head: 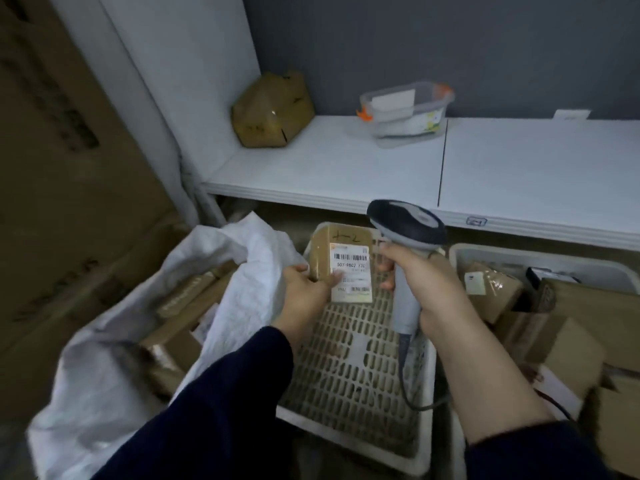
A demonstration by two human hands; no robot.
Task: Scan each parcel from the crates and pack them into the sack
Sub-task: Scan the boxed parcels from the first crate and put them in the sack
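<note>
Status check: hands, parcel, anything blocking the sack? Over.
Left hand holds parcel, label up, over middle crate. Right hand grips scanner beside it. Sack open at left, parcels inside; nothing in the way.

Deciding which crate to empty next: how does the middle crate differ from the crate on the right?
The middle crate shows its slotted floor mostly bare; the right crate is piled with brown parcels. The middle crate sits against the sack; the right crate lies on its far side, partly cut off by the frame. Both are white plastic, below the shelf.
</note>
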